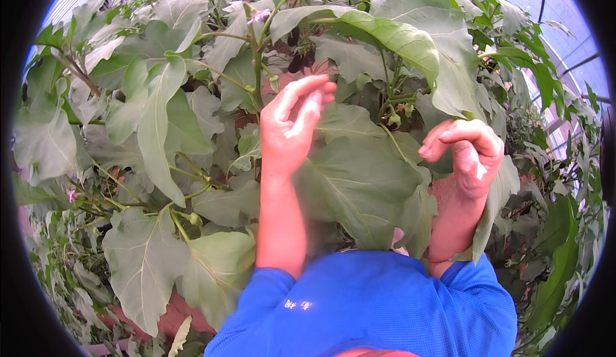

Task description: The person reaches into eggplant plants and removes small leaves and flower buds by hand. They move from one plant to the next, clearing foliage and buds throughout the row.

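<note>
My left hand (297,119) is raised beside the main stem (256,63) of an eggplant plant, fingers bent and thumb apart from the palm, with nothing visible in it. At the right, my right hand (464,152) has curled fingers, its thumb close under them; whether something small is pinched there cannot be seen. A large drooping leaf (445,63) reaches down to just above that hand. Between my forearms hangs a broad green leaf (356,184). Green buds (394,118) sit on a branch between the hands, and a pale purple flower (260,16) is near the stem. Dark eggplants (301,62) hang behind.
Dense eggplant foliage surrounds me, with big leaves (147,256) and side branches (192,195) at the left. Another purple flower (72,196) is at far left. Reddish ground (180,316) shows below. A greenhouse cover (568,44) rises at upper right.
</note>
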Tool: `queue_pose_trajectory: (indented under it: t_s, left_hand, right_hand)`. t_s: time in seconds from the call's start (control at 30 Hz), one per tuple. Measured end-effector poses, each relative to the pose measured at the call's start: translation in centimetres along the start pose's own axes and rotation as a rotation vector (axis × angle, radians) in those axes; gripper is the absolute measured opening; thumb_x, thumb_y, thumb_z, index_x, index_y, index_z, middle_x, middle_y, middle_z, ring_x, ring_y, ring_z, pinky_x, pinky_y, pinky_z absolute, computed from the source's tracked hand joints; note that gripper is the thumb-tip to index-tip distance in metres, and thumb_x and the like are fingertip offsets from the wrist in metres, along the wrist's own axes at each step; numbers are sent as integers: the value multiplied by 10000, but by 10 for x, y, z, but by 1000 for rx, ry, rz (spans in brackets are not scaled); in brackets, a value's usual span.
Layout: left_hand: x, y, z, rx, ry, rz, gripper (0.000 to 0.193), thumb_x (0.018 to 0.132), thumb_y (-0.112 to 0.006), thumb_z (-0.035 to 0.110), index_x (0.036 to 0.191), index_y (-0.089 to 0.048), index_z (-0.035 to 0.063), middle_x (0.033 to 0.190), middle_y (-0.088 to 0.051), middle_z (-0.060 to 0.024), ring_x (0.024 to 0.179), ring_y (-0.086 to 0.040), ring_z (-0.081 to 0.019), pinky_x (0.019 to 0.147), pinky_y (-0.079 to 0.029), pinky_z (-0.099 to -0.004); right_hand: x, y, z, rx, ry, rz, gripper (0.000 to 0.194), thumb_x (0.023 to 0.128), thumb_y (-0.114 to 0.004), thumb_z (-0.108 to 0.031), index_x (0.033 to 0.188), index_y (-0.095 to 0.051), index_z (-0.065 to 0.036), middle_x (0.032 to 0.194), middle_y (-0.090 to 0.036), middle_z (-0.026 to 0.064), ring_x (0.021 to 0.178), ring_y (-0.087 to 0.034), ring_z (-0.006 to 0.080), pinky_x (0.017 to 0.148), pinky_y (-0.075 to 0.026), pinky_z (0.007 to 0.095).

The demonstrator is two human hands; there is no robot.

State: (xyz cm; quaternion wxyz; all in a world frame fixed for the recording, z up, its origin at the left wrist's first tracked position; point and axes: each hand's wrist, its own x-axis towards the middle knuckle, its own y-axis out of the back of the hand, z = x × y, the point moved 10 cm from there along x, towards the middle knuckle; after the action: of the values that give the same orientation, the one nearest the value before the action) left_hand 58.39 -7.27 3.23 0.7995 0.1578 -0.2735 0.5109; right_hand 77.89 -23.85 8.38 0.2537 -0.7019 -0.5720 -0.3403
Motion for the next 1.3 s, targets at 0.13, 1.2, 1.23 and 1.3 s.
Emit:
queue_pose_trajectory:
  t_s: [0.13,1.2,1.23,1.3]
  left_hand:
    - [-52,-91,-36,-47,185,-639,259,993,-546,83,1212,-639,-20,1085,-720,-125,991,-690,-218,871,-540,-341]
    - [-3,-115,-86,1565,441,-290,188,923,-565,121,1048,-693,64,972,-719,-137,920,-667,-366,822,-525,-460]
    - [-4,-127,-93,1440,316,-227,202,922,-576,127,1072,-698,68,989,-722,-132,932,-669,-363,832,-527,-452]
    - [-22,-144,-134,1238,483,-329,205,932,-590,158,1079,-697,64,995,-720,-142,941,-672,-357,829,-524,-452]
  right_hand:
    - [-61,98,2,-244,21,555,170,967,-582,-74,1088,-597,44,976,-691,160,731,-685,189,651,-542,283]
    - [-69,225,166,-787,-152,-193,552,779,-786,-97,1293,-582,-104,1493,-427,139,1417,-372,381,1102,-402,473]
    - [-69,222,166,-808,-148,-203,550,780,-785,-97,1291,-582,-103,1492,-428,140,1415,-373,383,1101,-403,475]
    - [-66,216,165,-849,-140,-228,545,784,-783,-96,1291,-581,-101,1490,-429,143,1411,-379,386,1097,-407,477]
